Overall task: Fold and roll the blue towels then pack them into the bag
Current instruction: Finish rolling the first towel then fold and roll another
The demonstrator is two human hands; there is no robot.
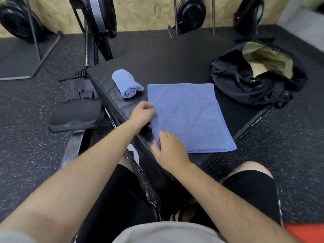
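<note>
**Both hands at the left edge of the folded towel, before rolling**

The black padded tabletop (175,64) fills mid-frame. The open black bag (245,85) sits at its upper right. The folded towel (189,116) lies flat at centre, its lower right corner close to the tabletop's edge. The rolled towel (127,83) lies just beside its upper left corner.

The left hand (142,114) pinches the folded towel's left edge at mid-height. The right hand (168,149) pinches the same edge lower down, so each grip is closed on cloth. The whole towel extends rightward from both grips. A roll would probably travel right, over bare tabletop and toward the bag.
</note>
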